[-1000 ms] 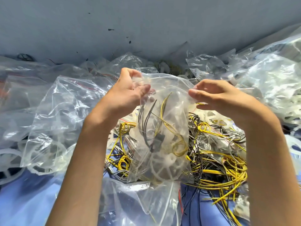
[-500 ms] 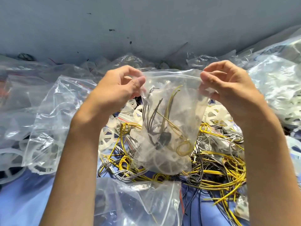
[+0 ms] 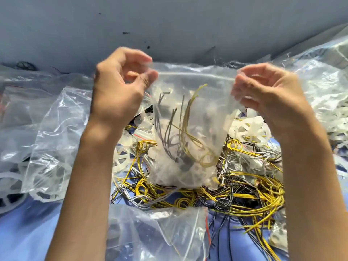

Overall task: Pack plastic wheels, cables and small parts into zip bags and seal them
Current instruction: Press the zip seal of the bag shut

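One clear plastic zip bag (image 3: 192,113) hangs in the air between the two hands, above the middle of the blue desk (image 3: 28,232). The left hand (image 3: 120,87) pinches its top left corner between thumb and curled fingers. The right hand (image 3: 267,91) pinches the top right corner the same way, though its fingertips are blurred. The bag's mouth points up and its bottom points down. Its pale zip strip (image 3: 195,75) runs level from one hand to the other.

Inside stand a few thin yellow cables (image 3: 188,117) and a few dark grey cables (image 3: 165,129), their loose ends upward and their loops at the bottom; the exact number cannot be told. Something white lies under them, too blurred to name.

Below the bag lies one tangled heap of yellow, black and grey cables (image 3: 244,194). Two loose white spoked plastic wheels show clearly, one behind the heap at the right (image 3: 250,129) and one at the left (image 3: 122,157). One large clear bag (image 3: 50,138) lies at the left and one crumpled clear bag (image 3: 160,232) lies nearest the person.
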